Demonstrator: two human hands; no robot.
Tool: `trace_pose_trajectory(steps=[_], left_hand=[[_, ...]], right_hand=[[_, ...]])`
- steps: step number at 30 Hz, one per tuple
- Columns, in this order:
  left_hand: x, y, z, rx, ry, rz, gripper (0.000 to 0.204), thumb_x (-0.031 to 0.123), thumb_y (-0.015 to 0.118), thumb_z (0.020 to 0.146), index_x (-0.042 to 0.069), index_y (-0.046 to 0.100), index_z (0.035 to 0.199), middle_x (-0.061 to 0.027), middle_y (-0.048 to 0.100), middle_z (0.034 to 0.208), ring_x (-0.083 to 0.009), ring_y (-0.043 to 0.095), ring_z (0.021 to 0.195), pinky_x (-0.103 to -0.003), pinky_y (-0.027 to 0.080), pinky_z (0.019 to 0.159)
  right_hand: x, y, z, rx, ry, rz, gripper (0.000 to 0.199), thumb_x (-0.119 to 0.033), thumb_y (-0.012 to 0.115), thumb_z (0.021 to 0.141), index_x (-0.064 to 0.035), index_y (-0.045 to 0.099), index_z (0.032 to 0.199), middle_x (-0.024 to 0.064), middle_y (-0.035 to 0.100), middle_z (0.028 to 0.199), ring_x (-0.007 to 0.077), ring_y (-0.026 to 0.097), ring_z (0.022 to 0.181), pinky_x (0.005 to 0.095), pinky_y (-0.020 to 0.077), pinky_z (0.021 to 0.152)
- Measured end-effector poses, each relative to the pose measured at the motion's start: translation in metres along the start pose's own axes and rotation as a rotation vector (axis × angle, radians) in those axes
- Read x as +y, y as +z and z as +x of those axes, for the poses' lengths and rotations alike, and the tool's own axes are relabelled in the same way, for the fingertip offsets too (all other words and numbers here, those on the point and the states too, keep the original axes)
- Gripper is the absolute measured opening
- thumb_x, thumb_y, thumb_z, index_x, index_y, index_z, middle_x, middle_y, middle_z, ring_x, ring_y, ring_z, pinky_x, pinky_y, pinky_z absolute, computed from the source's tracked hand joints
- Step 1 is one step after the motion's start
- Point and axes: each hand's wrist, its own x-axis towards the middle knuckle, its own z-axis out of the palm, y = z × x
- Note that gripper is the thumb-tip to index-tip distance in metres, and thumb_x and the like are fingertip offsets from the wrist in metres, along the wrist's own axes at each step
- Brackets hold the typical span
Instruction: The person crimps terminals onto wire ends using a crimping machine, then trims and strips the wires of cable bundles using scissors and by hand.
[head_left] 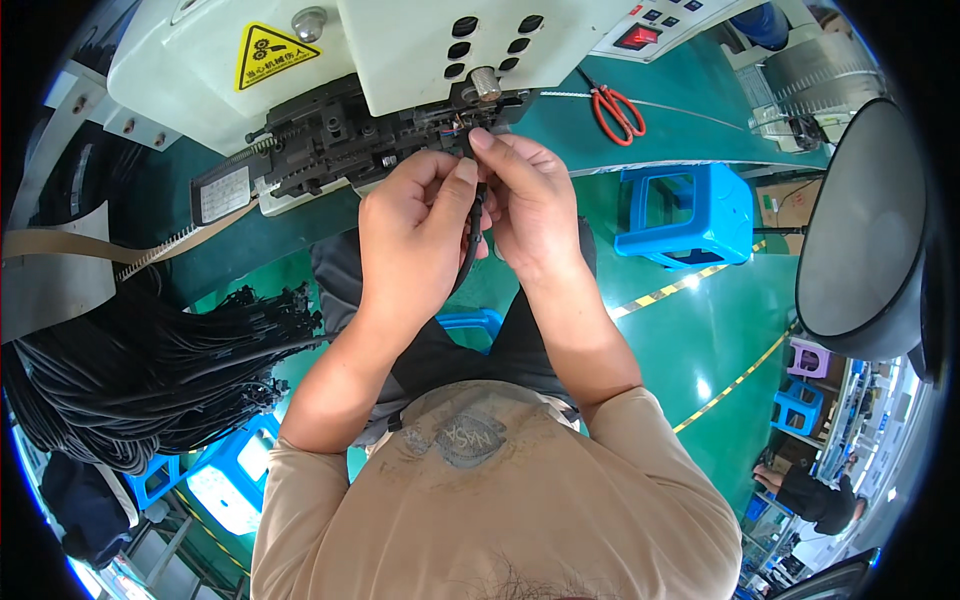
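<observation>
A machine (420, 50), black cables (130, 380) and floor tape (689, 284) show a factory workshop.

blocked ahead: cream machine (400, 55) | left: black cables (130, 370) | right: open to red-handled scissors (614, 112)

My tan fabric T-shirt (520, 520) bears a grey print (466, 442); my cloth trousers (430, 368) are dark grey. My thin flexible cable (474, 232) is black, as is the thick bundle of long cables (120, 370). I see a cream-white boxy machine (400, 70), a yellow triangular sign (277, 57) edged in black, a dark green tabletop (690, 135), a red loop-handled tool (600, 98), a bright blue plastic stool (725, 215) and a glossy green floor (660, 370) with yellow-and-black striped tape (668, 291).
</observation>
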Motion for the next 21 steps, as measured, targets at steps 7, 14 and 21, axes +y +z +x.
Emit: trace_pose_trajectory(steps=[7, 14, 21], left_hand=[[-0.002, 0.003, -0.001, 0.042, -0.001, -0.012, 0.021, 0.016, 0.054, 0.100, -0.002, 0.061, 0.090, -0.0053, 0.060, 0.064, -0.0087, 0.053, 0.046, -0.021, 0.038, 0.040], [-0.002, -0.003, -0.018, 0.029, 0.081, 0.217, 0.014, 0.010, 0.060, 0.095, -0.002, 0.063, 0.088, -0.0014, 0.059, 0.061, -0.0047, 0.053, 0.050, -0.020, 0.039, 0.044], [0.001, -0.008, -0.032, -0.073, 0.262, 0.326, 0.010, 0.005, 0.066, 0.087, -0.001, 0.062, 0.080, -0.0054, 0.058, 0.059, -0.0062, 0.053, 0.050, -0.024, 0.042, 0.047]], right_hand=[[0.002, 0.001, 0.000, 0.003, -0.021, 0.009, 0.028, -0.020, 0.069, 0.090, -0.0009, 0.063, 0.071, 0.0024, 0.053, 0.056, 0.0095, 0.045, 0.043, 0.0238, 0.0357, 0.039], [0.003, -0.008, -0.009, -0.047, -0.127, -0.010, 0.016, -0.012, 0.068, 0.089, -0.0012, 0.066, 0.078, 0.0037, 0.062, 0.067, 0.0083, 0.049, 0.052, 0.0214, 0.0357, 0.047], [-0.048, -0.020, -0.002, -0.391, -0.080, -0.397, 0.009, -0.006, 0.064, 0.087, 0.0018, 0.068, 0.088, 0.0047, 0.063, 0.073, 0.0062, 0.050, 0.054, 0.0201, 0.0385, 0.050]])
